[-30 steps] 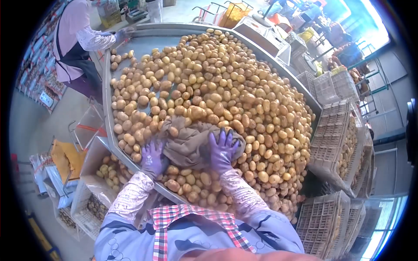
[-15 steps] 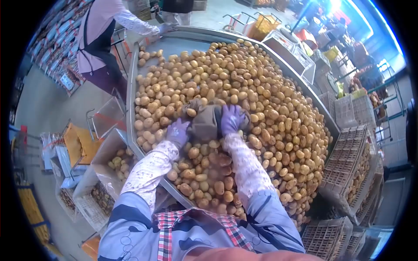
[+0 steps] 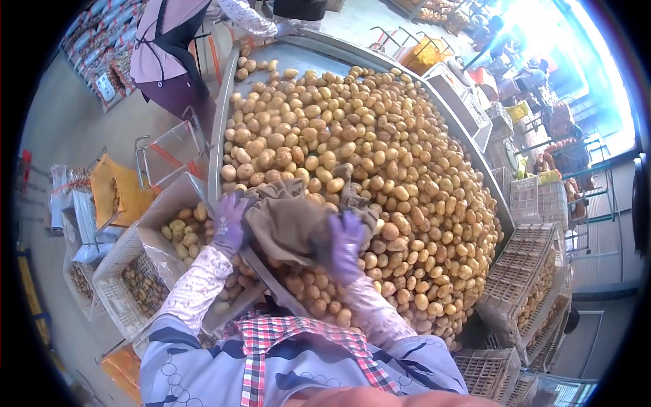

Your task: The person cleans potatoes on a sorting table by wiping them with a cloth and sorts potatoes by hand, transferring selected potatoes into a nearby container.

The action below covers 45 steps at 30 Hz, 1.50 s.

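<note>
A crumpled brown cloth (image 3: pixel 281 220) lies over the potatoes (image 3: pixel 380 156) near the front edge of a metal sorting table (image 3: pixel 215 146). My left hand (image 3: pixel 230 220), in a purple glove, is closed on the cloth's left side, by the table's rim. On the other side, my right hand (image 3: pixel 346 245), in a matching glove, grips the cloth's right part; motion blurs its fingers. A dark fold or patch shows beside the right fingers. Potatoes under the cloth are hidden.
Crates of potatoes (image 3: pixel 139 254) and a clear-lined bin (image 3: pixel 178 227) stand at the left. Stacked plastic crates (image 3: pixel 519 271) rise at the right. Another person (image 3: pixel 169 61) stands at the far left corner, a gloved hand at the table's rim.
The cloth has spread and shifted left and toward me. My left hand has moved left to the table's rim. My right hand has come down toward me. The view has turned slightly.
</note>
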Motion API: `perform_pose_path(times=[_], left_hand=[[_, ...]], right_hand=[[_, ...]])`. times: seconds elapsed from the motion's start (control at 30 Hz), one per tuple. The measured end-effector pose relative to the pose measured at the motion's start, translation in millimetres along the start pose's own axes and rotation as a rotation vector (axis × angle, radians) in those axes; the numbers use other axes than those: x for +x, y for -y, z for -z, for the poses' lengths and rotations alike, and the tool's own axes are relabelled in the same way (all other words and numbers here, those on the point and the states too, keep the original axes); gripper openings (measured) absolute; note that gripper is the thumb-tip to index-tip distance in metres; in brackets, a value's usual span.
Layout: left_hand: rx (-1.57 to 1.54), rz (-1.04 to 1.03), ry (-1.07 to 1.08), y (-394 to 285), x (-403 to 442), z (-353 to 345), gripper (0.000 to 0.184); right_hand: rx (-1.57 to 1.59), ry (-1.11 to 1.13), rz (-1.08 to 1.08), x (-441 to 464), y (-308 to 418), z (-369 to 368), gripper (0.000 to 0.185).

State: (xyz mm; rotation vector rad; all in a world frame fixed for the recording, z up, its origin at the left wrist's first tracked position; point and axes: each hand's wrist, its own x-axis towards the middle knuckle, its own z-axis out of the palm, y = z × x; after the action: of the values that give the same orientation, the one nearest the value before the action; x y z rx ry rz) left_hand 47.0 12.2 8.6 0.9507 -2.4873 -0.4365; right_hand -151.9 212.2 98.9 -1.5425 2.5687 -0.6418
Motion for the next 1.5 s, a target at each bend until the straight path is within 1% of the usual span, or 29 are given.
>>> perform_pose_path(times=[0.07,0.17,0.27,0.3,0.4,0.43,0.47,0.5,0.53,0.6,0.7,0.73,0.77,0.8,0.87,0.9,0.93,1.0,1.03,1.07,1.1,1.13,1.17,1.27,1.3,1.37,1.4,1.47,1.5], left_hand=[[0.170,-0.022,0.089,-2,4,-10,0.038],[0.111,0.070,0.192,-6,12,-9,0.042],[0.104,0.049,0.179,7,16,-14,0.044],[0.106,0.036,0.162,9,11,-19,0.044],[0.101,0.031,0.116,7,9,-23,0.043],[0.098,0.040,0.108,-1,11,-15,0.042],[0.099,0.038,0.102,-3,14,-11,0.041],[0.125,-0.007,0.090,7,11,-19,0.045],[0.115,-0.010,0.091,8,9,-19,0.046],[0.105,-0.014,0.091,6,11,-17,0.047],[0.084,-0.007,0.095,3,18,-15,0.045],[0.083,-0.009,0.108,2,18,-15,0.045],[0.054,-0.013,0.075,-2,18,-14,0.047],[0.044,0.002,0.125,-6,19,-12,0.048],[0.029,0.028,0.207,-8,25,-5,0.050],[0.007,0.039,0.216,-5,24,-8,0.050],[0.028,0.000,0.167,2,19,-14,0.050],[0.072,-0.068,0.062,20,4,-29,0.050],[0.096,-0.045,0.038,24,0,-34,0.051],[0.085,-0.042,0.044,24,0,-33,0.051],[0.074,-0.038,0.049,23,1,-33,0.051],[0.066,-0.035,0.054,23,3,-32,0.051],[0.075,-0.010,0.092,20,5,-28,0.053],[0.081,0.010,0.100,16,6,-27,0.054],[0.080,-0.014,0.070,19,3,-29,0.054],[0.078,-0.009,0.071,20,10,-32,0.053],[0.080,-0.006,0.093,19,6,-30,0.053],[0.111,-0.095,0.032,31,-1,-38,0.054],[0.120,-0.103,0.036,34,0,-40,0.055]], right_hand=[[-0.367,0.017,0.202,4,-20,-79,0.048],[-0.305,-0.021,0.163,74,-16,-114,0.052],[-0.048,0.136,0.246,132,-11,-82,0.053],[0.024,0.043,0.294,144,-29,-93,0.046],[0.016,0.190,0.039,233,-27,-72,0.012],[-0.065,0.071,0.161,262,-34,-76,0.017],[-0.094,-0.163,0.288,284,-45,-104,0.036],[-0.114,-0.205,0.326,309,-46,-123,0.033],[-0.050,-0.184,0.264,336,-46,-135,0.029],[-0.165,-0.043,0.036,369,-44,-150,0.032],[-0.267,0.288,-0.074,382,-55,-179,0.037],[-0.205,0.288,-0.123,386,-55,-182,0.041],[-0.231,0.308,-0.131,383,-58,-184,0.041],[-0.261,0.329,-0.138,378,-56,-171,0.040],[-0.149,0.445,-0.161,373,-61,-140,0.037],[-0.040,0.435,-0.139,372,-70,-130,0.042],[-0.086,0.335,-0.110,361,-69,-109,0.032],[-0.221,0.325,-0.048,355,-90,-80,0.030],[-0.179,0.058,-0.120,348,-118,-73,0.025],[-0.202,0.083,-0.151,337,-145,-44,0.024],[-0.226,-0.004,-0.247,326,-185,-34,0.026],[-0.296,0.025,-0.356,302,-191,6,0.028],[-0.395,0.065,-0.348,270,-211,25,0.028],[-0.481,-0.044,-0.371,180,-261,-1,0.026],[-0.346,0.049,-0.440,167,-272,-18,0.027],[-0.274,0.104,-0.429,143,-242,-15,0.032],[-0.329,0.089,-0.368,118,-199,4,0.035],[-0.268,0.425,-0.367,99,-166,27,0.046],[-0.187,0.529,-0.230,84,-167,28,0.044]])
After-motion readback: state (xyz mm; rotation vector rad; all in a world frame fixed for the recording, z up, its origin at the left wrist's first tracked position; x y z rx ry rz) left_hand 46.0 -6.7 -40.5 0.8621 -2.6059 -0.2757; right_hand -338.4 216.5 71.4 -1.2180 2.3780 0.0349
